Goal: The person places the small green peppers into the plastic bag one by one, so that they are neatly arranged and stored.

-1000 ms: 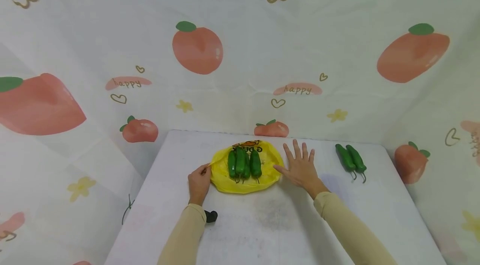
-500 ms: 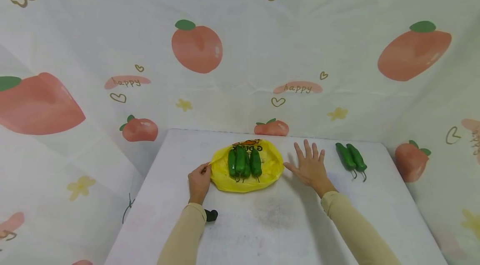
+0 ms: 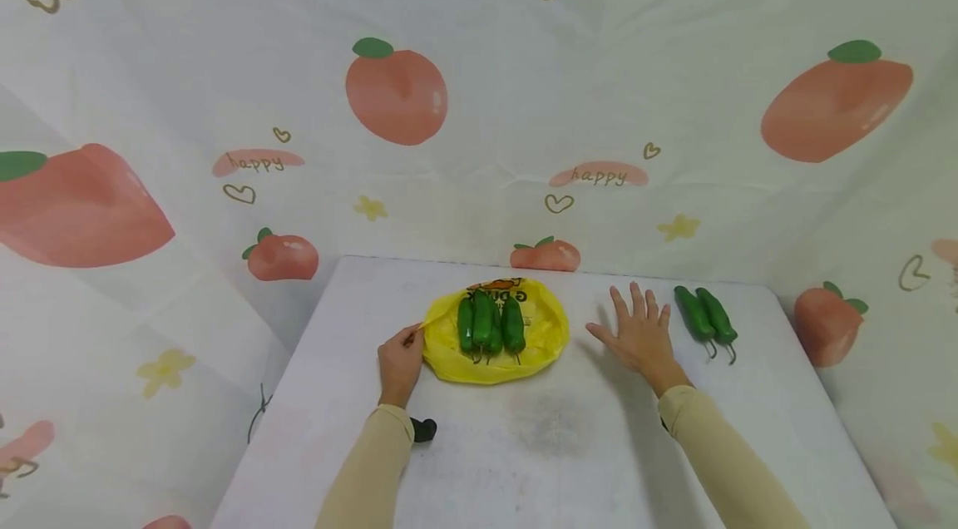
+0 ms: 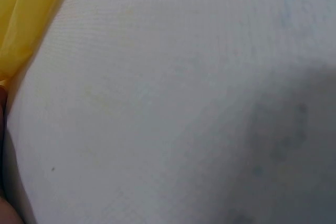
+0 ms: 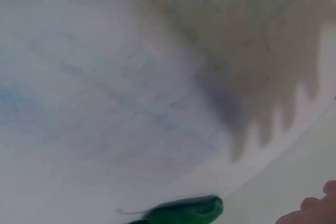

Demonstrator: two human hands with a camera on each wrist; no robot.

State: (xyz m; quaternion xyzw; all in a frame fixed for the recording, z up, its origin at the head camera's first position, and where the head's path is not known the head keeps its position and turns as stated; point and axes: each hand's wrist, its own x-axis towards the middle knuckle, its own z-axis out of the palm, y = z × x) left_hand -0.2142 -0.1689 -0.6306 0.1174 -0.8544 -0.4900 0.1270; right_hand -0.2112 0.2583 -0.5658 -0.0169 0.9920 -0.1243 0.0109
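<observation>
A yellow plastic bag (image 3: 550, 342) with dark lettering lies spread on the table, several green peppers (image 3: 482, 325) side by side on it, stems toward the person. At the bag's left edge my left hand (image 3: 400, 364) pinches the plastic; the left wrist view catches only a corner of the yellow bag (image 4: 23, 19) and a sliver of fingers. My right hand (image 3: 642, 339), fingers spread, hovers over the table between the bag and two more green peppers (image 3: 705, 315), touching neither. One green pepper (image 5: 186, 210) shows at the bottom of the right wrist view.
The white table (image 3: 479, 462) ends at a patterned cloth backdrop (image 3: 479, 96) behind and at both sides. A small black object (image 3: 424, 430) shows beside the left sleeve. A thin dark cord (image 3: 259, 412) is at the table's left edge.
My right hand has moved right, away from the bag's right edge and closer to the two separate peppers. My left hand keeps its pinch on the bag, and the peppers lie as before.
</observation>
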